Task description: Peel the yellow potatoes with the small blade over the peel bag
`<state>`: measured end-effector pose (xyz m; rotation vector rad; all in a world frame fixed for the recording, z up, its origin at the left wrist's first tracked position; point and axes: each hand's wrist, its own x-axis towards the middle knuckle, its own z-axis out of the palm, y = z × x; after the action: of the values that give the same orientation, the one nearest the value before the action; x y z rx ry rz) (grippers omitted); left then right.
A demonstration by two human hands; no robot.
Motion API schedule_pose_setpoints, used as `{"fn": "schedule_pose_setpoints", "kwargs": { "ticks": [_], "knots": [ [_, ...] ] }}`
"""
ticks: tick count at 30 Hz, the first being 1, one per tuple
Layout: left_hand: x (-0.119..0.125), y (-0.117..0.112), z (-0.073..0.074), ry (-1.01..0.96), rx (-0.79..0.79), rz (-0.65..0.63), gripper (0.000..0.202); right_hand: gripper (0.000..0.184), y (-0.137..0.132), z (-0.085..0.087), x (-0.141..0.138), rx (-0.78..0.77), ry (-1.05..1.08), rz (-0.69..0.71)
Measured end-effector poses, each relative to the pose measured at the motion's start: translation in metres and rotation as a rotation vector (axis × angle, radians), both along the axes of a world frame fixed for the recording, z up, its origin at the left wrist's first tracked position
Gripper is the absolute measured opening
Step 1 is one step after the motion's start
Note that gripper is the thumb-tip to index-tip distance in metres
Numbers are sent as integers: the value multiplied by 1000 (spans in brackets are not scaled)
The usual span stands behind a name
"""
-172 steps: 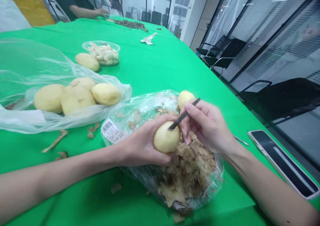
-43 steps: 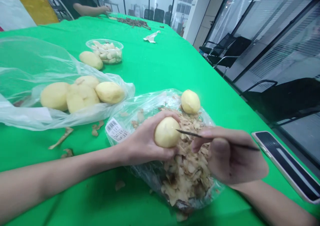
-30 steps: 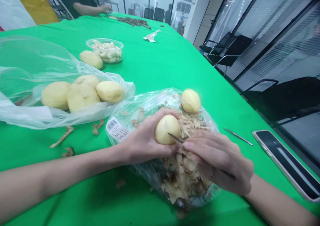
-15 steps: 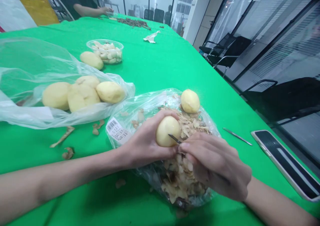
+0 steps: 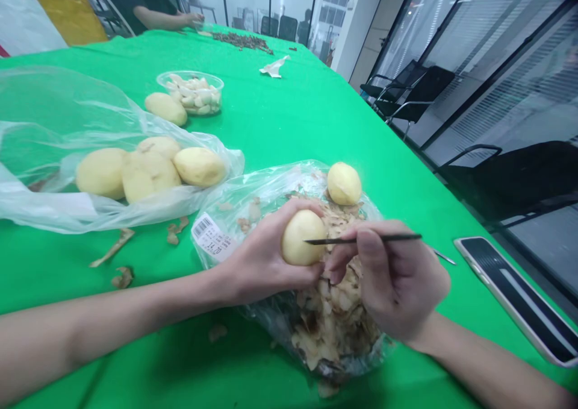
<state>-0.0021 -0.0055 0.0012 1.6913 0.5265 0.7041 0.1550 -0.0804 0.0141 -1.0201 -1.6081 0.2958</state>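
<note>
Yellow potato (image 5: 301, 238) snug in your left grip (image 5: 262, 258), your right grip (image 5: 401, 276) pinches the tool (image 5: 336, 240), now turned level, likely flattening its stroke.

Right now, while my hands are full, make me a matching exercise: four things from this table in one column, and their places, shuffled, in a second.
Things
1. Held potato
2. Dark thin tool
3. Barcode label
4. Clear tub

Places
A. On the clear bag by the peelings
B. In the right hand
C. On the green cloth, with pale pieces inside
D. In the left hand

Right pairs: 1-D, 2-B, 3-A, 4-C.
</note>
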Motion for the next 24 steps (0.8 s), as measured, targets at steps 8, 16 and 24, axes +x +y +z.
{"fn": "schedule_pose_setpoints", "kwargs": {
  "ticks": [8, 16, 24],
  "knots": [
    [-2, -1, 1, 7, 51, 6, 48, 25, 3, 6, 8, 219, -229, 119],
    [-2, 1, -2, -3, 94, 9, 53, 23, 4, 3, 11, 297, -321, 159],
    [-1, 0, 0, 23, 145, 39, 46, 22, 1, 0, 4, 436, -410, 23]
  ]
}}
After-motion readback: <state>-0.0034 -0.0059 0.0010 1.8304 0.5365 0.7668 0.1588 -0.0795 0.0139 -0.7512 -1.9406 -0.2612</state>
